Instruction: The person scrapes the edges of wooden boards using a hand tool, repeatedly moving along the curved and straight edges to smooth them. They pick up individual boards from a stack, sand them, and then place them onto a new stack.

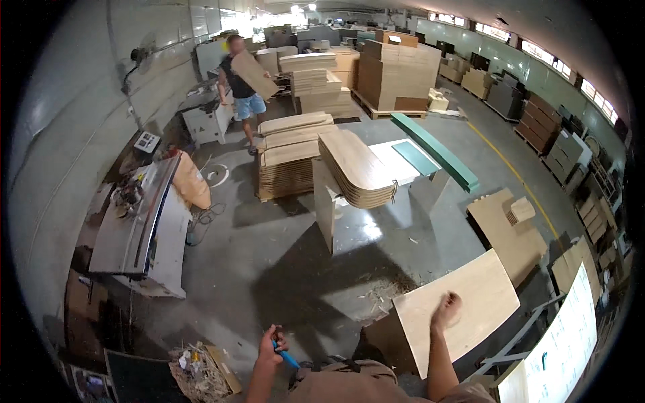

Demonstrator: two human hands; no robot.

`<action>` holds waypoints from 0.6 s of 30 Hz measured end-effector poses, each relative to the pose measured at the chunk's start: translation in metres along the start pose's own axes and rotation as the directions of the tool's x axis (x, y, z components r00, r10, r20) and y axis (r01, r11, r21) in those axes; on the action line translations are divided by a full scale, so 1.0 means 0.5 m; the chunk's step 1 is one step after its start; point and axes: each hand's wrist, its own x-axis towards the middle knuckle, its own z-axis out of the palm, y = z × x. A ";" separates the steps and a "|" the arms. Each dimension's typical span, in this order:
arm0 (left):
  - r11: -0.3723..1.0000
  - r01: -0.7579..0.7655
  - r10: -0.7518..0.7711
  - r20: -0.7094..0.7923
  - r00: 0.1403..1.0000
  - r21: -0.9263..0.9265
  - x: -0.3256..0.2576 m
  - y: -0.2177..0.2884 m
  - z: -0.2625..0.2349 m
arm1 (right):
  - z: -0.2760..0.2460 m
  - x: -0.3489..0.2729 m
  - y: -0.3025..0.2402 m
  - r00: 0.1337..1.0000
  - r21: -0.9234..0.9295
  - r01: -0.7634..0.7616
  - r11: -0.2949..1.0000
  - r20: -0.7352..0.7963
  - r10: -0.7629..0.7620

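Observation:
At the lower middle, my left hand (272,346) is closed around a slim blue tool (287,357); its exact kind does not show. To the right, my right hand (447,310) is over a pale wooden board (477,302), its fingers curled and slightly blurred. Whether that hand holds anything small is hidden. The board lies slanted at my right side, with wood shavings (384,295) on the floor beside its left edge.
Ahead, a white table (379,158) bears stacked rounded panels (356,158) and green strips (437,151). A machine table (134,221) stands left, a scrap box (198,376) near my left. A lit white panel (557,342) is right. Another person (245,87) carries a board (254,74).

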 end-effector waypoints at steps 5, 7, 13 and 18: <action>0.993 0.087 -0.084 -0.033 0.996 0.078 0.048 0.029 -0.021 | 0.387 -0.033 -0.246 0.904 0.135 0.068 0.989 0.411 -0.119; 0.992 0.108 -0.106 -0.036 0.994 0.057 0.068 0.041 -0.054 | 0.523 -0.033 -0.305 0.847 0.188 -0.090 0.978 0.531 -0.024; 0.999 0.026 -0.020 -0.210 0.978 0.026 0.151 0.038 0.006 | 0.938 0.150 -0.198 0.591 0.334 -0.777 0.534 0.679 0.436; 0.940 -0.235 0.141 -0.346 0.927 -0.247 0.281 0.139 0.079 | 1.220 0.319 -0.151 0.451 0.349 -0.890 0.293 0.578 0.681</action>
